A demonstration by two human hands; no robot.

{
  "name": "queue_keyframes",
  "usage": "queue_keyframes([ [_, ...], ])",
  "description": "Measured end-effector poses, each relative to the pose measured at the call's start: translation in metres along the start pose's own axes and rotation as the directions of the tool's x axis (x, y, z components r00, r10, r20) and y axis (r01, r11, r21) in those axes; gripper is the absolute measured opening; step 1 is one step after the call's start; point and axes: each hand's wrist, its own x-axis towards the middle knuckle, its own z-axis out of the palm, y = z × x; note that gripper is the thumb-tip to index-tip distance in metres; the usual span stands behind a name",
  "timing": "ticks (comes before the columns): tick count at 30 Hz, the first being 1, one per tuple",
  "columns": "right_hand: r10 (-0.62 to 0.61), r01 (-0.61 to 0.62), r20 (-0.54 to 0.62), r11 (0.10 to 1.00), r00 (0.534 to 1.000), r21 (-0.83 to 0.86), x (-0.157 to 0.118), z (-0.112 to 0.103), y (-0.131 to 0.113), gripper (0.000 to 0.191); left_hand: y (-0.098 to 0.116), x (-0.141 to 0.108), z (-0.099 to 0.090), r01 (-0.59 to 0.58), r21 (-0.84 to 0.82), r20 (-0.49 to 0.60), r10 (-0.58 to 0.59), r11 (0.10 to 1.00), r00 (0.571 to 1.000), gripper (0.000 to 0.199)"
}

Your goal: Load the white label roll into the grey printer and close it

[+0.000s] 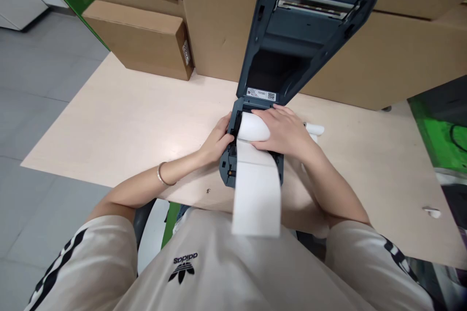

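Note:
A dark grey label printer [228, 167] stands on the table with its lid [299, 41] raised and tilted back. A white label roll [251, 126] sits inside the printer's bay. Its loose strip [257, 199] runs out over the front and hangs past the table edge. My left hand [218, 140] grips the printer's left side wall, thumb on the rim and fingers along the outside. Over the right side of the roll lies my right hand [282, 131], thumb and fingers closed around it. The roll's right end is hidden under that hand.
Large cardboard boxes [222, 29] line the back of the table [175, 112], with a smaller box [142, 41] at the back left. A small white cylinder [314, 129] lies right of the printer. Near the right edge is a small white object [432, 212].

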Motion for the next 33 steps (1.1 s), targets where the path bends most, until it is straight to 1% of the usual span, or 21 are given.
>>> queue_keyframes([
  [2,-0.025,0.025,0.018,1.000,1.000,-0.004,0.003,0.006,-0.001,0.078,0.000,0.000,0.000,0.002,-0.008,0.000,-0.002,1.000,1.000,0.083],
  [4,-0.062,0.062,0.008,0.998,0.998,-0.011,0.001,0.003,-0.006,0.073,0.000,0.000,0.000,0.000,-0.016,0.003,0.000,1.000,1.000,0.084],
  [7,-0.104,0.105,-0.038,0.995,0.994,0.003,-0.019,-0.015,-0.023,0.061,0.000,0.000,0.000,0.000,-0.022,0.002,0.000,1.000,1.000,0.084],
  [8,-0.120,0.121,-0.030,0.992,0.992,0.024,-0.029,-0.023,-0.029,0.059,0.001,0.000,0.000,-0.002,-0.022,-0.001,0.002,1.000,1.000,0.084],
  [9,-0.145,0.144,0.001,0.988,0.990,0.053,-0.039,-0.030,-0.035,0.059,0.001,0.000,0.000,-0.004,-0.021,-0.004,0.004,1.000,1.000,0.083],
  [11,-0.226,0.211,0.122,0.970,0.967,0.124,-0.061,-0.039,-0.044,0.063,0.004,-0.001,0.000,-0.005,-0.021,-0.005,0.005,1.000,1.000,0.083],
  [13,-0.327,0.288,0.237,0.940,0.915,0.185,-0.080,-0.042,-0.048,0.071,0.007,-0.002,0.000,0.002,-0.022,-0.004,-0.002,1.000,1.000,0.082],
  [15,-0.399,0.348,0.297,0.913,0.867,0.213,-0.092,-0.040,-0.048,0.077,0.008,-0.002,0.000,0.011,-0.022,-0.004,-0.011,1.000,1.000,0.081],
  [17,-0.413,0.361,0.316,0.908,0.854,0.213,-0.097,-0.037,-0.048,0.078,0.008,-0.002,0.000,0.013,-0.020,-0.009,-0.013,1.000,1.000,0.080],
  [25,-0.365,0.302,0.317,0.925,0.876,0.229,-0.096,-0.030,-0.054,0.074,-0.007,-0.003,0.000,-0.015,-0.090,-0.008,0.014,0.996,1.000,0.080],
  [27,-0.376,0.310,0.314,0.919,0.872,0.242,-0.098,-0.028,-0.052,0.073,-0.010,-0.003,0.000,-0.035,-0.106,-0.003,0.034,0.994,0.999,0.080],
  [29,-0.392,0.317,0.305,0.910,0.868,0.268,-0.097,-0.031,-0.050,0.069,-0.012,-0.004,0.000,-0.043,-0.130,-0.002,0.043,0.991,0.999,0.084],
  [30,-0.396,0.318,0.283,0.905,0.873,0.284,-0.096,-0.036,-0.047,0.066,-0.012,-0.004,0.001,-0.039,-0.142,-0.003,0.039,0.989,0.999,0.086],
  [31,-0.387,0.311,0.241,0.902,0.890,0.301,-0.093,-0.042,-0.043,0.059,-0.012,-0.004,0.001,-0.029,-0.153,-0.006,0.029,0.988,1.000,0.088],
  [32,-0.356,0.287,0.182,0.903,0.916,0.320,-0.088,-0.049,-0.037,0.050,-0.011,-0.004,0.003,-0.015,-0.163,-0.012,0.014,0.986,1.000,0.088],
  [33,-0.296,0.250,0.091,0.907,0.951,0.337,-0.082,-0.056,-0.030,0.039,-0.010,-0.004,0.004,-0.003,-0.175,-0.019,0.000,0.984,1.000,0.088],
])
